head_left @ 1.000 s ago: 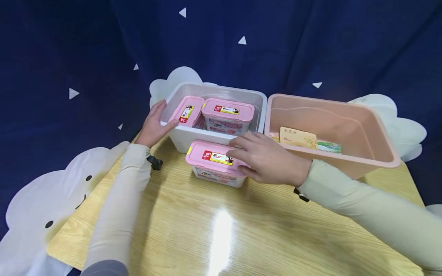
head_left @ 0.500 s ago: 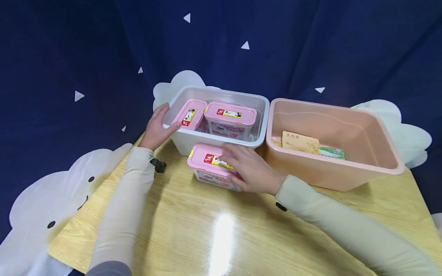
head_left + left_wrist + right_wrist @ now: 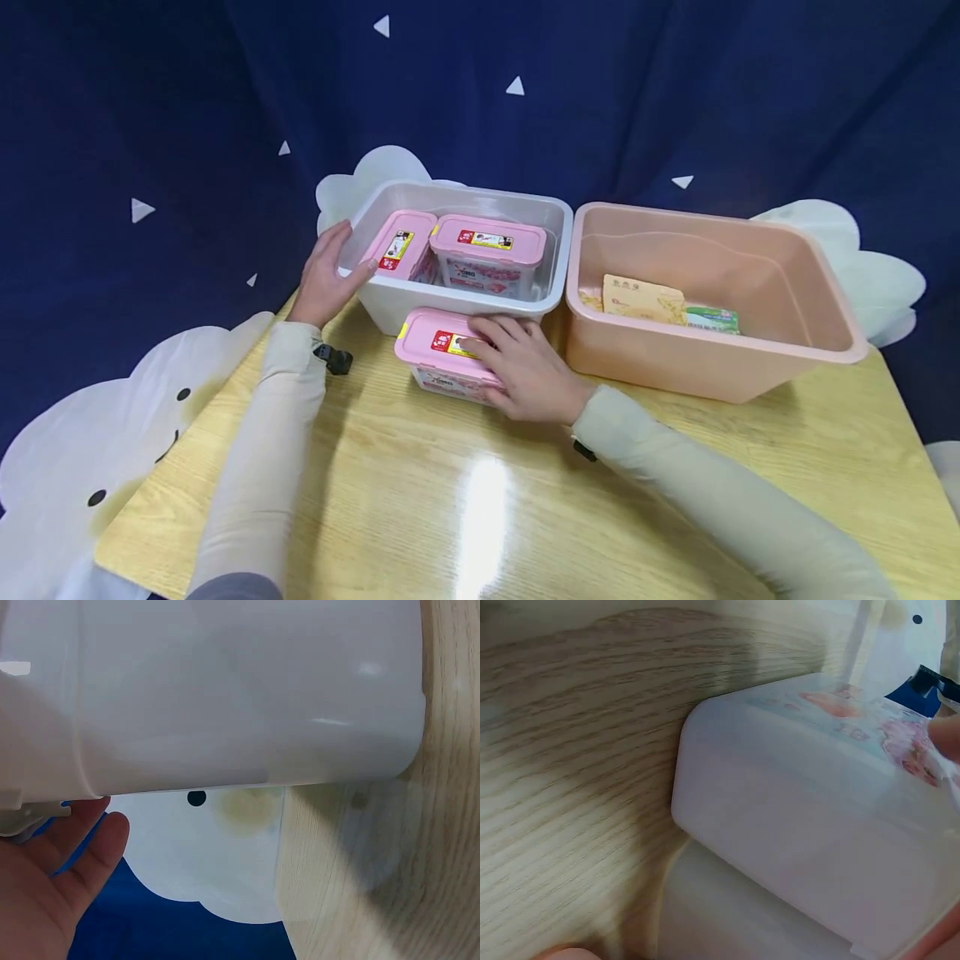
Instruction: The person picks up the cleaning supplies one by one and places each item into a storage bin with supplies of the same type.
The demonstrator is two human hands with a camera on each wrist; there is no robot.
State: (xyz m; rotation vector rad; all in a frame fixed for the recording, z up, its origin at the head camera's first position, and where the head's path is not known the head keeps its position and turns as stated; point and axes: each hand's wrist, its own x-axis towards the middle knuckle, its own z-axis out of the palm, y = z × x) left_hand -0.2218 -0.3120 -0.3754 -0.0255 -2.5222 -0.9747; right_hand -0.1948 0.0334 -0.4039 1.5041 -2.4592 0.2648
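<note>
My left hand [image 3: 327, 279] holds the front-left corner of the white bin [image 3: 382, 304], thumb over the rim. In the left wrist view its fingertips [image 3: 112, 825] show beside the bin's outer wall. Two pink-lidded plastic tubs stand inside: a left tub [image 3: 408, 227] turned lengthwise and a right tub [image 3: 491, 232] set crosswise. In front of the bin, a third pink-lidded tub [image 3: 427, 333] stands on the table. My right hand [image 3: 528, 367] grips this tub's right part, with fingers over the lid and thumb at the front side. Its pale end wall [image 3: 802, 810] fills the right wrist view.
A peach bin [image 3: 675, 354] stands right of the white one. In it lie a cream-coloured pack [image 3: 643, 300] and a green-and-white pack [image 3: 712, 318]. The wooden table [image 3: 375, 500] stretches out in front, and a dark blue curtain [image 3: 600, 108] hangs behind.
My right hand has moved left, from the right end of the front tub to further over its lid. My left hand stays at the white bin's corner.
</note>
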